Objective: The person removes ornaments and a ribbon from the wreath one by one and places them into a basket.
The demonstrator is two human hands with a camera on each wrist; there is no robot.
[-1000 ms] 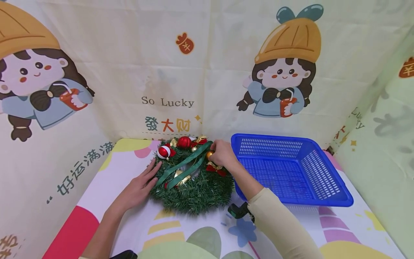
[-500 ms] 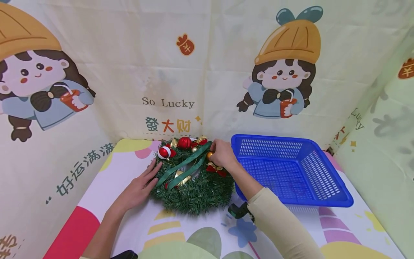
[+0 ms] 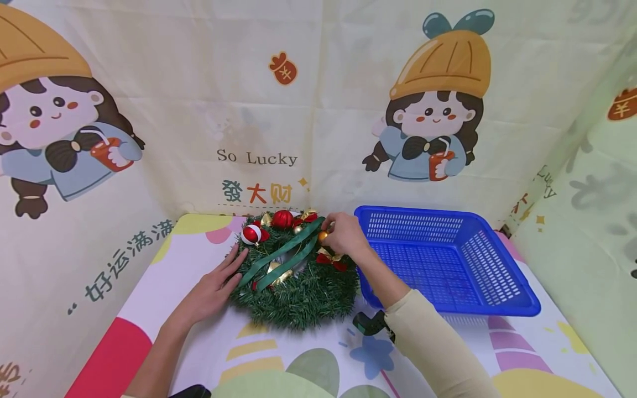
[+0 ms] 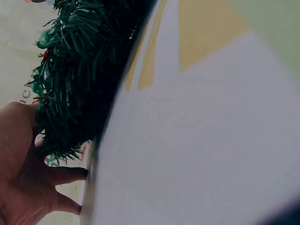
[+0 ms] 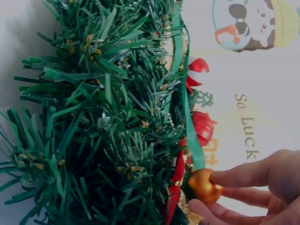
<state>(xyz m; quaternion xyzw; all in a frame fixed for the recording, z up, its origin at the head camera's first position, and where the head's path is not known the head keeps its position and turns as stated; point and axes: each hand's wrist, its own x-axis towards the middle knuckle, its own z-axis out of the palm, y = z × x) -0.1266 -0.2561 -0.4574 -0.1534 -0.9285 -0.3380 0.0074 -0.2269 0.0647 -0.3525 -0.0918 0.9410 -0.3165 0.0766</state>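
– So what are we looking at, step-wise? I can't quite read it.

– My guess: fiddling with one ornament. The right hand (image 3: pixel 345 235) has the gold ball (image 5: pixel 205 186) pinched in its fingertips, at the far right part of the wreath (image 3: pixel 293 296). Can't tell whether it's being fixed on or taken off, tbh.

– And the left hand (image 3: pixel 216 290)?

– Not gripping anything afaict. Fingers spread, touching the wreath's left edge, probably bracing it. The two hands are well apart, one each side of the wreath. I'd say the next move calls for a gentle pinch, with that bracing hand firm and the green ribbon (image 5: pixel 195 150) clear, since it runs right up by the ball.

– Could you get all that from the head cam?

– Nope. Up there the right hand's back covers part of the ball; the right wrist cam shows the fingertips on it. The left wrist cam has two fingertips seemingly reaching down to the table (image 4: pixel 187 154) beside the wreath. Only the head view gets the blue basket (image 3: pixel 418 226), just right of the wreath; can't tell if they touch.
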